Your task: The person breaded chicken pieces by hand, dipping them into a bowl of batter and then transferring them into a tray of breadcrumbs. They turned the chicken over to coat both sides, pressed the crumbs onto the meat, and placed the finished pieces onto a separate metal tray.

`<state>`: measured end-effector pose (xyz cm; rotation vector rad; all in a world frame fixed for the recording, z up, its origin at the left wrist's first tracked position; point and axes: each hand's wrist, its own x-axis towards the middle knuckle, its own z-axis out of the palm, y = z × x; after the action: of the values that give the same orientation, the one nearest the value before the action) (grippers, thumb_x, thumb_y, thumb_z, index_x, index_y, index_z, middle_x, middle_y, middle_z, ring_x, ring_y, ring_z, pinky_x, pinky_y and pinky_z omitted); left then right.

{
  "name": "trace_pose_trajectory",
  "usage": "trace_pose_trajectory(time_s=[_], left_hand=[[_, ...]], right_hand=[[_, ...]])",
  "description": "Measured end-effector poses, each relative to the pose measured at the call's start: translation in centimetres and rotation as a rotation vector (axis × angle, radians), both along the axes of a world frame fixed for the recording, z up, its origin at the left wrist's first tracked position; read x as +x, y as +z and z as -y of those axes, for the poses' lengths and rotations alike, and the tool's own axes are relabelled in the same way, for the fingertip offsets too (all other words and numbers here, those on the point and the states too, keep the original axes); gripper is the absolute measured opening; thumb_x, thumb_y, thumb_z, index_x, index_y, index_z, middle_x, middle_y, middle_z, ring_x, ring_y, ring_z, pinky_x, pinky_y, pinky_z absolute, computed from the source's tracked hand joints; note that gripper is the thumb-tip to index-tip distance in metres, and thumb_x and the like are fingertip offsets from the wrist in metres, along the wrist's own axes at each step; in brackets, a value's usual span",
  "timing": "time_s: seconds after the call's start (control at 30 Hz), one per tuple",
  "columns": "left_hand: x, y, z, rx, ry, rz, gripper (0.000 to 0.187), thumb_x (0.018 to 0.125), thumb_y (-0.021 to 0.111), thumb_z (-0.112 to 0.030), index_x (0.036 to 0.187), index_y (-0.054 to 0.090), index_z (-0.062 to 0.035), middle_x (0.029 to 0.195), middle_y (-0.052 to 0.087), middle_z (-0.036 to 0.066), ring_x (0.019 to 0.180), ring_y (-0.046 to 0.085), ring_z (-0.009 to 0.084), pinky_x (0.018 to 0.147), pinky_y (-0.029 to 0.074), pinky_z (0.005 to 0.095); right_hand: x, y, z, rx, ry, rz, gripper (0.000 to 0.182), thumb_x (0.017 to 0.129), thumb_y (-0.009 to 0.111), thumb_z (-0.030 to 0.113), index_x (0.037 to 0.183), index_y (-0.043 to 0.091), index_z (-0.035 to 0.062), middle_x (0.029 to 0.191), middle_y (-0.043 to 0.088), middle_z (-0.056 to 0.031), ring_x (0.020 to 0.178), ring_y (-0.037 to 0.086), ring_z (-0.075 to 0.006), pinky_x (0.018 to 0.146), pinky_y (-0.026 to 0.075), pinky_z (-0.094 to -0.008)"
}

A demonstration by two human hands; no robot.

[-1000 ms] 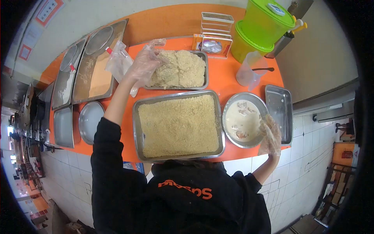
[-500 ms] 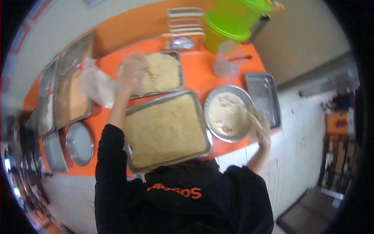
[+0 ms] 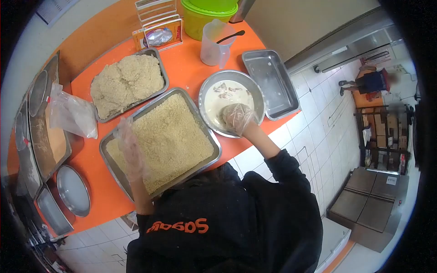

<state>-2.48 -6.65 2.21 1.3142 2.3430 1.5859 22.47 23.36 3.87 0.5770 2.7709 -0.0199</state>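
My right hand [image 3: 239, 119], in a clear plastic glove, reaches into a round metal bowl [image 3: 205, 81] of milky white liquid. Its fingers curl down at the bowl's near side, and what they hold is hidden. Several pieces of pale meat [image 3: 226, 91] show at the liquid's surface. My left hand [image 3: 130, 148], also gloved, is over the left part of a large metal tray [image 3: 217, 148] full of coarse yellowish crumbs [image 3: 168, 136]. Its fingers stretch forward, somewhat blurred, with nothing seen in them.
Behind stands a smaller tray [image 3: 165, 77] heaped with pale crumbs [image 3: 127, 79]. A plastic bag [image 3: 73, 113] lies left, near steel pans [image 3: 74, 191]. An oblong metal tray [image 3: 273, 82] sits right, a measuring jug [image 3: 214, 48] behind the bowl. Another person [image 3: 371, 84] stands far right.
My left hand has come back from the rear crumb tray to the front one. My right hand has moved from the bowl's right rim into the liquid. The view has shifted.
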Motion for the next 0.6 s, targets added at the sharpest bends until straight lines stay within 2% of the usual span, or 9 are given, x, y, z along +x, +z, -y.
trace_pose_trajectory(time_s=[0.03, 0.13, 0.23, 0.27, 0.37, 0.47, 0.57, 0.6], left_hand=[[0.7, -0.1, 1.0, -0.023, 0.015, 0.033, 0.047, 0.106, 0.038, -0.023, 0.142, 0.049, 0.0040, 0.155, 0.039, 0.021, 0.149, 0.027, 0.0356, 0.121, 0.017, 0.0473], [2.0, -0.7, 3.7, -0.049, 0.046, 0.066, 0.044, 0.105, 0.041, -0.020, 0.140, 0.050, 0.0044, 0.154, 0.041, 0.022, 0.147, 0.031, 0.0359, 0.121, 0.021, 0.0461], [0.7, -2.1, 6.4, -0.057, 0.039, 0.016, 0.043, 0.105, 0.043, -0.019, 0.140, 0.051, 0.0043, 0.153, 0.042, 0.022, 0.146, 0.034, 0.0354, 0.120, 0.023, 0.0447], [0.0, -2.2, 7.1, -0.104, 0.037, 0.031, 0.043, 0.105, 0.042, -0.020, 0.140, 0.051, 0.0044, 0.153, 0.042, 0.022, 0.146, 0.034, 0.0352, 0.120, 0.023, 0.0445], [0.0, -2.5, 7.4, -0.091, 0.069, 0.124, 0.044, 0.105, 0.043, -0.022, 0.140, 0.051, 0.0043, 0.152, 0.043, 0.021, 0.145, 0.035, 0.0344, 0.120, 0.024, 0.0441], [0.7, -2.4, 6.7, -0.064, 0.071, 0.156, 0.045, 0.105, 0.044, -0.023, 0.140, 0.051, 0.0037, 0.150, 0.045, 0.020, 0.144, 0.036, 0.0339, 0.120, 0.024, 0.0439], [1.2, -2.0, 5.7, -0.052, 0.052, 0.152, 0.045, 0.105, 0.044, -0.025, 0.140, 0.052, 0.0030, 0.149, 0.047, 0.019, 0.143, 0.038, 0.0335, 0.120, 0.025, 0.0438], [1.4, -1.8, 5.4, -0.042, 0.045, 0.154, 0.045, 0.105, 0.044, -0.025, 0.140, 0.052, 0.0028, 0.149, 0.048, 0.019, 0.143, 0.038, 0.0333, 0.119, 0.025, 0.0437]], right_hand=[[0.2, -1.0, -0.4, 0.015, 0.036, -0.026, 0.036, 0.089, 0.053, 0.033, 0.106, 0.071, 0.0062, 0.113, 0.070, -0.0174, 0.103, 0.068, -0.0318, 0.091, 0.052, -0.0444], [1.1, -2.8, -2.3, -0.013, 0.008, -0.260, 0.031, 0.084, 0.062, 0.035, 0.104, 0.074, 0.0147, 0.099, 0.071, -0.0107, 0.093, 0.065, -0.0333, 0.087, 0.051, -0.0448], [1.0, -0.3, -4.7, -0.245, -0.048, -0.450, 0.027, 0.084, 0.066, 0.033, 0.098, 0.076, 0.0114, 0.098, 0.070, -0.0128, 0.093, 0.064, -0.0325, 0.087, 0.050, -0.0437], [0.2, 3.3, -4.3, -0.419, 0.010, -0.550, 0.023, 0.082, 0.070, 0.030, 0.090, 0.077, 0.0097, 0.099, 0.070, -0.0135, 0.094, 0.063, -0.0330, 0.086, 0.049, -0.0437], [-0.4, 4.0, -5.7, -0.514, 0.064, -0.636, 0.023, 0.084, 0.070, 0.030, 0.089, 0.074, 0.0083, 0.094, 0.069, -0.0119, 0.087, 0.062, -0.0289, 0.081, 0.050, -0.0408], [-0.8, 4.6, -7.9, -0.758, -0.044, -0.499, 0.030, 0.086, 0.068, 0.034, 0.104, 0.073, 0.0110, 0.100, 0.069, -0.0125, 0.093, 0.064, -0.0287, 0.086, 0.050, -0.0396], [-2.0, 4.0, -9.2, -0.902, -0.183, -0.567, 0.029, 0.085, 0.070, 0.035, 0.093, 0.068, 0.0073, 0.090, 0.067, -0.0100, 0.086, 0.063, -0.0255, 0.078, 0.050, -0.0383], [-2.4, 3.9, -9.8, -0.772, -0.213, -0.529, 0.027, 0.085, 0.069, 0.033, 0.091, 0.067, 0.0067, 0.089, 0.067, -0.0110, 0.085, 0.063, -0.0272, 0.077, 0.050, -0.0398]])
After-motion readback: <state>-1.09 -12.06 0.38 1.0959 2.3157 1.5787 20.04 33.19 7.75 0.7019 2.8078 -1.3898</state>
